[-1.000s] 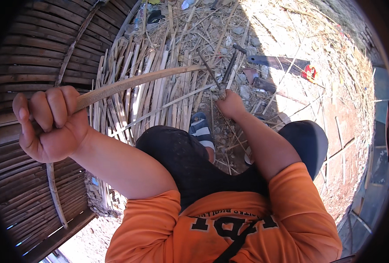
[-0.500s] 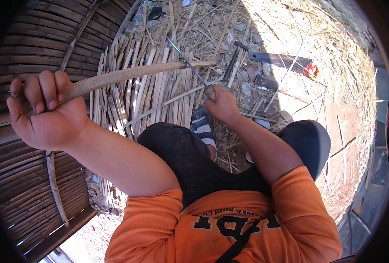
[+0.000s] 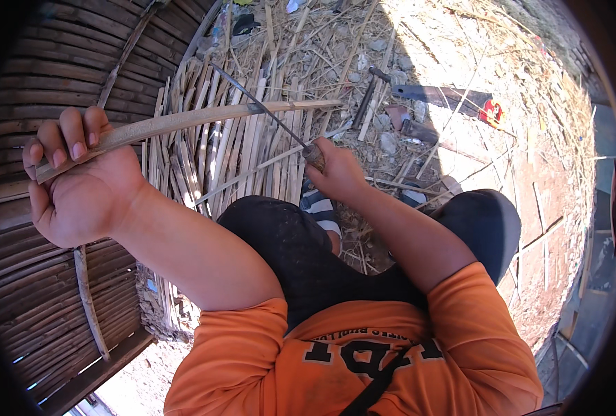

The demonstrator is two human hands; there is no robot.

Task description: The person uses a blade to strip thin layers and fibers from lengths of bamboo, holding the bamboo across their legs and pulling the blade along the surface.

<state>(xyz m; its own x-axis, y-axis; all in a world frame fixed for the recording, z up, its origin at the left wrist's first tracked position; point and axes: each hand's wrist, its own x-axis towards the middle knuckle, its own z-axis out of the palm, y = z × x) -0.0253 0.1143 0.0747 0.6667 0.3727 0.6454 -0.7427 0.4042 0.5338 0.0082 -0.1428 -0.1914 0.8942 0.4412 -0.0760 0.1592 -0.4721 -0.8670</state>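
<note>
Blade now raised against the bamboo strip [image 3: 204,119]. Left hand [image 3: 79,184] fists the strip; right hand [image 3: 335,173] clenches the knife [image 3: 270,114]. Trimming seems midway; finished slats [image 3: 245,159] piled.

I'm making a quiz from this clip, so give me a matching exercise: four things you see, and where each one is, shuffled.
Things:
1. bamboo strip
2. knife
3. large blade
4. pile of split bamboo

Places:
A. lying on the littered ground at upper right
B. gripped at its handle by the right hand
C. on the ground ahead of the knees
D. held at one end by the left hand

Pairs: 1-D, 2-B, 3-A, 4-C
</note>
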